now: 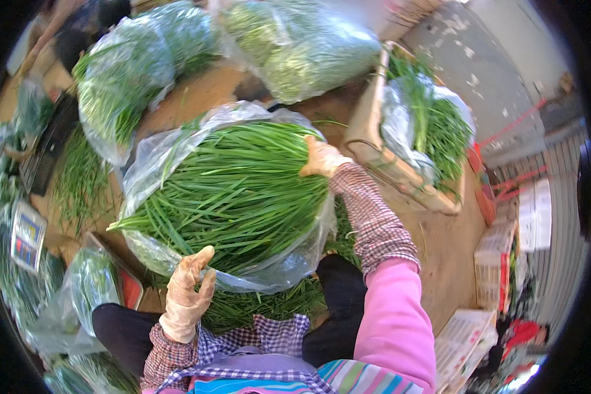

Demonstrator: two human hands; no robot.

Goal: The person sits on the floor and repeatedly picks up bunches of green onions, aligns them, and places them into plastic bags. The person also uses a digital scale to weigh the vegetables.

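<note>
A large bundle of long green chives (236,187) lies in an opened clear plastic bag (269,279) in front of me. My right hand (324,158), in a pale glove, rests against the bundle's right side, thumb and fingers spread over the leaves. Some of its fingertips are hidden among the greens. At the bag's near left edge, my left hand (189,295) is raised, gloved too. Its thumb stands apart from the fingers and nothing is in it. Loose chives (269,305) lie between my knees, under the bag.
Two big bags of greens, one far left (134,72) and one far centre (302,52), stand beyond. At right is a foam box (400,174) holding chives. More bagged greens (92,282) line the left side. White crates (496,262) stand far right.
</note>
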